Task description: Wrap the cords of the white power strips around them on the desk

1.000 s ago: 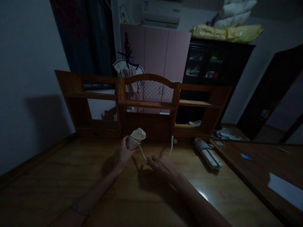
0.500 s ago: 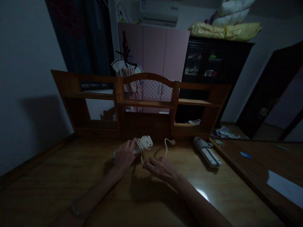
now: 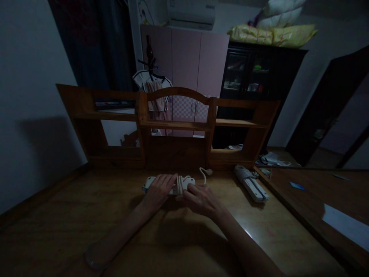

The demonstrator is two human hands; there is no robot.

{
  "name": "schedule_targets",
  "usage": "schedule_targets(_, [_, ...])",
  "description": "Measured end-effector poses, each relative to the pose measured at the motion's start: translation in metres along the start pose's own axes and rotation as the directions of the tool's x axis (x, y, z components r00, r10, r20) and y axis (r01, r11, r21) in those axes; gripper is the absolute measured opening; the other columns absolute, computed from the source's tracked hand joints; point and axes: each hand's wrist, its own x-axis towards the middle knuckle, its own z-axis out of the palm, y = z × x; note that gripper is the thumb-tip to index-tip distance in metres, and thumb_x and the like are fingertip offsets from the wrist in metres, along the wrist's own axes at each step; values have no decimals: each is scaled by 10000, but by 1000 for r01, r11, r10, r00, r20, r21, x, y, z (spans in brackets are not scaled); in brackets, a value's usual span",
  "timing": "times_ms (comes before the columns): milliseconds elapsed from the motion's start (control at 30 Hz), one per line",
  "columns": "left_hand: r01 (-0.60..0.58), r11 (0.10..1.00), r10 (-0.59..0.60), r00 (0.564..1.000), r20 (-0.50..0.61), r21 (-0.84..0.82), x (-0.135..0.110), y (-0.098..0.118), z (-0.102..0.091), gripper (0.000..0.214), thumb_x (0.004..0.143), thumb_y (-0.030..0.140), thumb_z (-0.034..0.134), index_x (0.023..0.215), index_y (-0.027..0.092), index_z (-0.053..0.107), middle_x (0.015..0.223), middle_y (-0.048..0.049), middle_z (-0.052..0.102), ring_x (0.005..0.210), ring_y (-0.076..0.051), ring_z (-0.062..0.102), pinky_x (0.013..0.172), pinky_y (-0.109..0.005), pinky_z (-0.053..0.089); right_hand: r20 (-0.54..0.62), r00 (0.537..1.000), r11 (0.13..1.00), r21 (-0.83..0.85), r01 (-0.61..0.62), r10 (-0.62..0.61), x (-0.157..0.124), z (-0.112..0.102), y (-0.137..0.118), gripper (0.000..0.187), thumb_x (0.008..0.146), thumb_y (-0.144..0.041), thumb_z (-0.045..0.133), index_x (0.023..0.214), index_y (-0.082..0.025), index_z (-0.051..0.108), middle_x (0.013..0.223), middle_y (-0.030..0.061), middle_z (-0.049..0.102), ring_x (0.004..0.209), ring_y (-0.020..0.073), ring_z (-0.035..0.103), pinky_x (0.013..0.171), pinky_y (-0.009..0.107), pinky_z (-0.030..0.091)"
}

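A white power strip (image 3: 181, 182) lies flat on the wooden desk (image 3: 86, 215), its cord wound around its middle. My left hand (image 3: 160, 190) rests on the strip's left half with fingers curled over it. My right hand (image 3: 201, 199) grips the right end, fingers closed on the wound cord. The cord's loose end with the plug (image 3: 206, 172) curls up just behind my right hand.
A second white power strip (image 3: 251, 184) with wound cord lies to the right. A wooden shelf unit (image 3: 175, 127) stands along the desk's back edge. Another dark table (image 3: 317, 207) with papers adjoins on the right. The room is dim.
The strip stood upright in my left hand, then tilted over and now lies flat on the desk. My right hand moved from the loose cord onto the strip's right end.
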Motion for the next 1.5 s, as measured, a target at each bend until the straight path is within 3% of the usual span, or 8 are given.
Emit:
schedule_targets(267, [-290,950,286,957,-49,-115,0,11,-8,345,900,206,466,1241,153,469,1122,-114,605,1059,-236,546,945,-428,412,-14,985,977,131,-167,170,-4,-9,22,496,760,-672,566,730,-177,541,688,10,555,587,129,487,540,263,264])
schedule_targets(533, [-363,909,335,929,-160,-204,-2,26,-19,312,910,188,452,1221,160,467,1103,-99,625,1056,-196,570,936,-396,455,-20,954,867,423,-262,299,-5,-14,22,436,713,-564,671,638,-184,471,632,-24,500,632,126,454,644,253,305])
schedule_targets(633, [-400,901,359,905,-227,-169,-3,25,-20,353,901,130,446,1253,151,441,1109,-101,628,1069,-193,566,942,-396,454,62,912,704,615,-355,406,-3,-9,21,398,727,-503,682,629,-178,473,616,-41,466,601,108,429,577,226,291])
schedule_targets(733, [-445,888,405,877,-259,-117,-4,25,-22,398,879,71,445,1275,108,423,1084,-108,640,1073,-204,558,938,-402,452,202,862,435,797,-420,464,2,-9,19,390,736,-483,677,624,-176,463,591,-58,412,563,94,392,522,206,279])
schedule_targets(867, [-517,851,463,821,-333,-95,-8,29,-24,404,859,74,474,1261,97,435,1103,-122,638,1111,-231,539,954,-438,442,282,861,208,895,-395,422,6,-14,19,349,709,-449,716,688,-170,508,640,-53,445,618,100,420,577,205,331])
schedule_targets(1133, [-408,909,360,869,-340,-80,-14,24,-36,470,899,147,403,1355,39,368,1158,-161,616,1164,-237,513,1021,-436,396,354,834,-118,934,-337,424,2,-2,29,260,735,-378,721,766,-162,580,680,-27,544,628,107,486,607,220,378])
schedule_targets(1267, [-389,920,359,882,-306,-42,-14,28,-44,454,916,154,382,1364,82,387,1193,-141,605,1172,-232,509,1026,-416,386,370,827,-121,928,-353,423,-2,9,33,270,739,-405,714,764,-157,609,667,-22,551,620,109,488,604,220,389])
schedule_targets(1500, [-316,944,270,904,-331,-94,-15,26,-43,539,894,155,414,1417,96,301,1190,-146,589,1159,-238,503,1012,-414,379,340,820,93,900,-426,460,-2,30,33,395,833,-515,546,679,-152,577,624,-23,513,572,108,456,541,215,370])
